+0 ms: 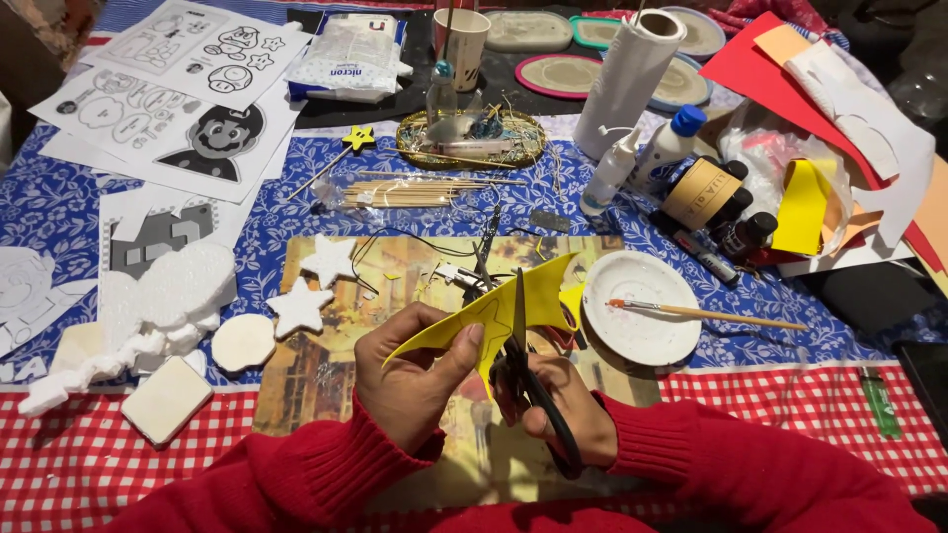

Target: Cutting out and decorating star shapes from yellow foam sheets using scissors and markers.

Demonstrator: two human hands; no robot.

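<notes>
Your left hand (410, 370) pinches the thin, floppy yellow foam sheet (494, 311) near the cut, while your right hand (553, 415) grips black scissors (521, 370), so support it close to the blades.

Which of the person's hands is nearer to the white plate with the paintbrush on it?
The right. The right hand, holding scissors, lies just below-left of the white plate; the left hand, gripping the yellow sheet, is farther left.

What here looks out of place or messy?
White foam offcuts lie scattered at the table's left edge. A paintbrush rests across the white plate, its handle overhanging the rim. Nothing looks spilled.
</notes>
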